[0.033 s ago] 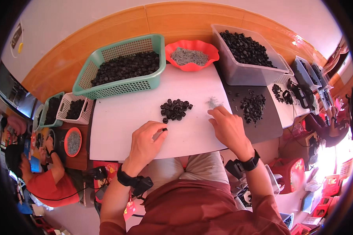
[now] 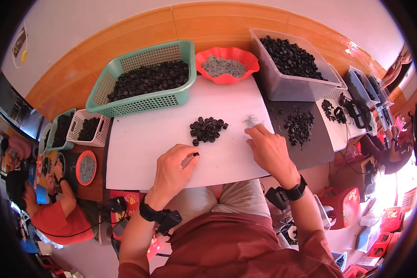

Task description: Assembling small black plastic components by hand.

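Observation:
My left hand (image 2: 172, 167) is closed over the near part of the white board, a small black cap-like part (image 2: 196, 154) pinched between thumb and forefinger. Just beyond it lies a heap of similar black round parts (image 2: 207, 129), one of them standing slightly apart, close to my fingertips. My right hand (image 2: 269, 149) rests low at the board's right side, its forefinger and thumb apart. Its fingertips are beside a small pile of thin grey metal pieces (image 2: 252, 121), too fine to name. I see nothing held in that hand, though its other fingers are partly hidden.
Along the back stand a green basket (image 2: 139, 105) of black parts, a red wavy-rimmed bowl (image 2: 227, 79) of metal pieces and a clear bin (image 2: 287, 88) of black parts. Smaller black pieces (image 2: 299, 127) lie on a dark mat (image 2: 317, 150). A person (image 2: 62, 211) works at left.
My left hand has shifted very slightly to the right with the black part in its pinch. The right hand is almost still; the heaps look the same.

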Demonstrator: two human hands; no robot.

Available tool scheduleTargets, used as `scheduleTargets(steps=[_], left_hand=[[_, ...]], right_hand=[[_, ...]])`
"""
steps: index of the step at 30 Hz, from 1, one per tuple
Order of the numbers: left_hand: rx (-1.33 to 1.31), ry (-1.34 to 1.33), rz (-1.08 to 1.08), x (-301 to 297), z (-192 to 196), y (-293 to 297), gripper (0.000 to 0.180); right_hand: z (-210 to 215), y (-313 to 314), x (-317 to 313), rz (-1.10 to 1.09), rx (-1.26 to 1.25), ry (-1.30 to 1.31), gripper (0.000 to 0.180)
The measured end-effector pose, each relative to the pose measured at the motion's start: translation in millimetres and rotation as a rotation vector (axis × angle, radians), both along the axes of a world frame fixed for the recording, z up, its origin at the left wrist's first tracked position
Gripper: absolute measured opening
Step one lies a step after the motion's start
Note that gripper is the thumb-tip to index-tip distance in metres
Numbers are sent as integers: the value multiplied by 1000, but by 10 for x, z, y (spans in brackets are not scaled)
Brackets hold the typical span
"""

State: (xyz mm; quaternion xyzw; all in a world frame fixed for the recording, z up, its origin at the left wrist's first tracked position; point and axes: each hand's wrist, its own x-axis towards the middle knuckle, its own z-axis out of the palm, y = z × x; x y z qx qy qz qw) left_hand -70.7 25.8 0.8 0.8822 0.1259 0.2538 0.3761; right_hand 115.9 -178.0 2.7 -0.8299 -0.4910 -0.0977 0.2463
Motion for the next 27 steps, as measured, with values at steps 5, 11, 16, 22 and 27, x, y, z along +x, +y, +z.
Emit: scheduleTargets(steps=[5,11,16,22,27], left_hand=[[-137,-43,-38,-52,-19,-135,20],[-550,-112,-97,-96,-206,-148,20],[-950,-123,-146,-128,-215,-148,21],[-1409,-177,-213,-138,-197,-259,20],[-1524,-162,-237,-131,-210,-324,18]], right_hand=[[3,129,107,-17,-214,9,22],[80,154,77,58,-291,27,22],[88,167,-160,361,225,336,27],[93,179,-533,190,330,1160,11],[8,223,-658,329,552,1210,12]])
